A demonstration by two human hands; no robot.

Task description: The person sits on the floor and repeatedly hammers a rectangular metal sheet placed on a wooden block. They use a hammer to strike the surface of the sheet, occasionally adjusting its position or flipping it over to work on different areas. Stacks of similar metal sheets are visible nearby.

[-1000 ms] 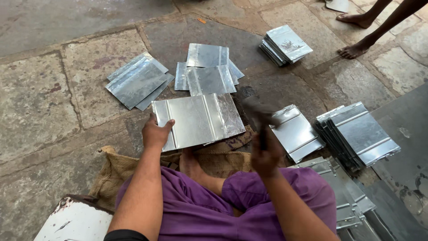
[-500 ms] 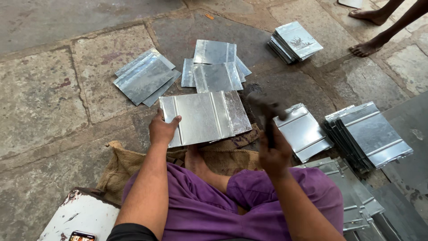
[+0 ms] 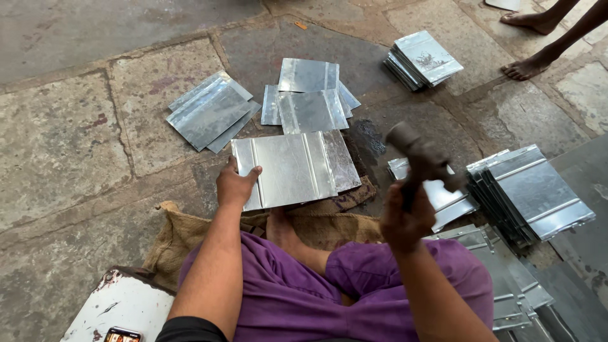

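— Sitting right at the bottom there, cross-legged in purple cloth (image 3: 354,291) on a strip of burlap sacking (image 3: 190,231). What is in the hands?

— The left hand (image 3: 235,185) pins the near left corner of a ribbed metal sheet (image 3: 297,168), fingers closed over its edge, thumb on top. The sheet lies flat, its near edge overhanging the burlap, its far edge touching the next sheets. The right hand (image 3: 405,218) is wrapped tight around the handle of a hammer (image 3: 421,158), the head raised above the floor (blurred, so I can't make out its face).

— Any room to swing?

— Some. Between the sheet's right edge and the hammer there is a bare dark patch of stone floor (image 3: 63,145). Just right of the hammer, though, a loose sheet (image 3: 446,199) lies under it, and beside that a tall stack of ribbed sheets (image 3: 532,193), edges fanned. More folded sheets (image 3: 506,285) crowd the right knee.

— And farther out?

— Beyond the held sheet, a small overlapping pile (image 3: 310,95); to its left a slanted pile (image 3: 209,111), with wide open paving left of that. Farther back on the right, a neat square stack (image 3: 423,60), and past it someone's bare feet (image 3: 529,44) at the top edge. Near left, a white chipped board (image 3: 120,304).
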